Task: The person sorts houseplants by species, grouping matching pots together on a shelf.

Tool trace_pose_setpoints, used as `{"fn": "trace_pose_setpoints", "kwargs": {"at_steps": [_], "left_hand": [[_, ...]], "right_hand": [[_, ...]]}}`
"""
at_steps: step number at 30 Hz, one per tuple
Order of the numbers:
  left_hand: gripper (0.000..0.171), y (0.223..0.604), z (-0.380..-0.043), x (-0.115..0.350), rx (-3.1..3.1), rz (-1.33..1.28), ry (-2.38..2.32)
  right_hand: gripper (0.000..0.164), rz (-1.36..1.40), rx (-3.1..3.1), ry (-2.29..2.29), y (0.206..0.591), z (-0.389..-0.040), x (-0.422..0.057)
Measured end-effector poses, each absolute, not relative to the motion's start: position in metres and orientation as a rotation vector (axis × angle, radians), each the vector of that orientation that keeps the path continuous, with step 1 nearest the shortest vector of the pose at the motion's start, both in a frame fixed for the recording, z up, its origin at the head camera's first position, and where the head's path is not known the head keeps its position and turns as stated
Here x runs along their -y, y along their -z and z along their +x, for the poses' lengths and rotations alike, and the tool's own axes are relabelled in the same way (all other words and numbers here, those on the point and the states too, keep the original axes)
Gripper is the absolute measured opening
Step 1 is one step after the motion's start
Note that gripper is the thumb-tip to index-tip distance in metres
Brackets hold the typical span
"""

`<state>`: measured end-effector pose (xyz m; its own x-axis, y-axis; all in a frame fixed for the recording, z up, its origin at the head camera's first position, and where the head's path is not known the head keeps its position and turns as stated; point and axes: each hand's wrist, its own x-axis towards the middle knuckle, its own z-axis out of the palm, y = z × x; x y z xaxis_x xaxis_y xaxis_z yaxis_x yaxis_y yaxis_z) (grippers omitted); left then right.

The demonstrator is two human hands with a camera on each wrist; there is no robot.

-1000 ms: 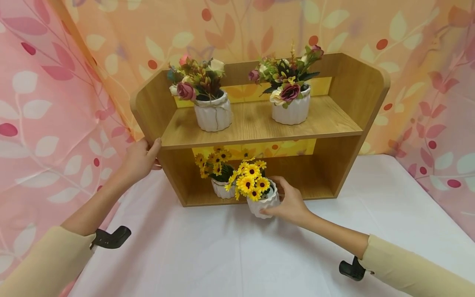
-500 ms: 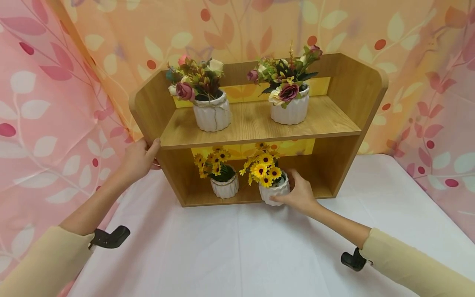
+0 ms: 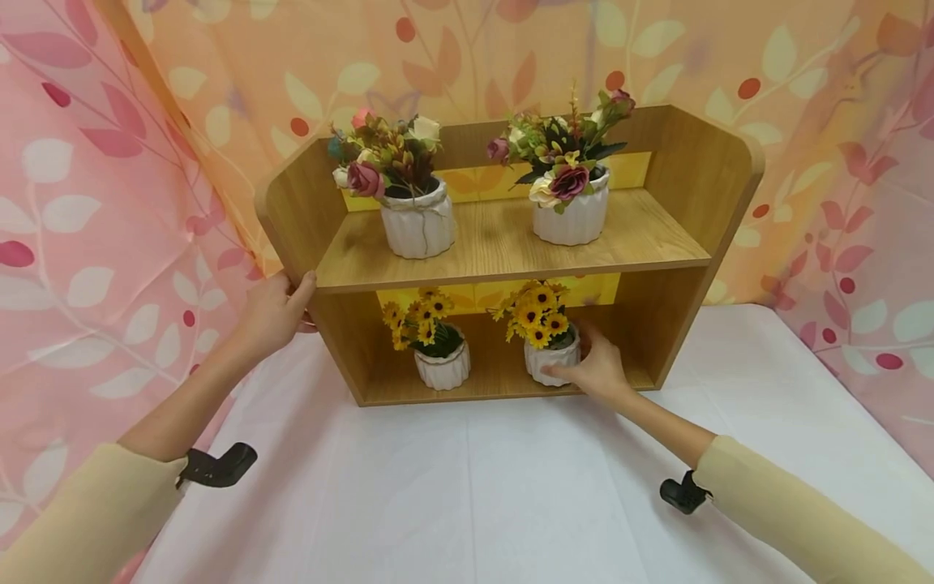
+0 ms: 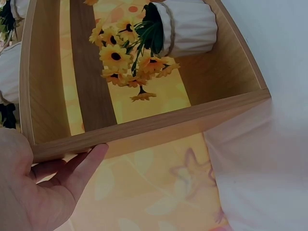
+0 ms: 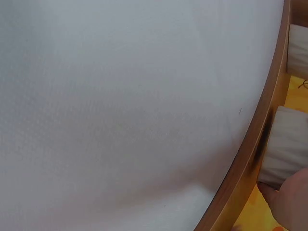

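Note:
My right hand (image 3: pixel 600 370) holds a white ribbed flowerpot (image 3: pixel 546 362) of yellow daisy-like flowers from its right side, inside the lower compartment of the wooden shelf (image 3: pixel 503 251). In the right wrist view, the pot (image 5: pixel 287 144) sits close over the bottom board, with a dark shadow between them. The left hand (image 3: pixel 276 318) grips the shelf's left side panel, thumb at the front edge. Its fingers (image 4: pixel 89 166) lie against the panel's outer face in the left wrist view. To the left of the held pot stands a similar yellow-flowered pot (image 3: pixel 443 370).
On the upper board are two white pots of mixed roses, one at left (image 3: pixel 417 223) and one at right (image 3: pixel 572 209). A white cloth (image 3: pixel 438 487) covers the table under the shelf. Floral curtains (image 3: pixel 219 97) hang behind and at both sides.
My right hand has carried the flowerpot rightward and back, from in front of the lower compartment to inside it. The left hand stays on the side panel.

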<state>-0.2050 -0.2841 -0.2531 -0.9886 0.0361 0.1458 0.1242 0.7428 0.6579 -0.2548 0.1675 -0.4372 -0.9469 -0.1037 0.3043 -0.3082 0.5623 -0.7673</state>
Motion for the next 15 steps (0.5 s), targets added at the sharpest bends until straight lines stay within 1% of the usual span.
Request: {"fn": "trace_pose_setpoints", "kwargs": {"at_steps": [9,15], "left_hand": [[0.069,0.253,-0.207,0.284,2.819,-0.127,1.089],[0.068,0.254,-0.206,0.284,2.776,-0.114,1.121]], "right_hand": [[0.090,0.292,2.558,-1.372,0.443,-0.261,-0.178],[0.095,0.314,2.569,-1.419,0.444,-0.262,-0.180]]}}
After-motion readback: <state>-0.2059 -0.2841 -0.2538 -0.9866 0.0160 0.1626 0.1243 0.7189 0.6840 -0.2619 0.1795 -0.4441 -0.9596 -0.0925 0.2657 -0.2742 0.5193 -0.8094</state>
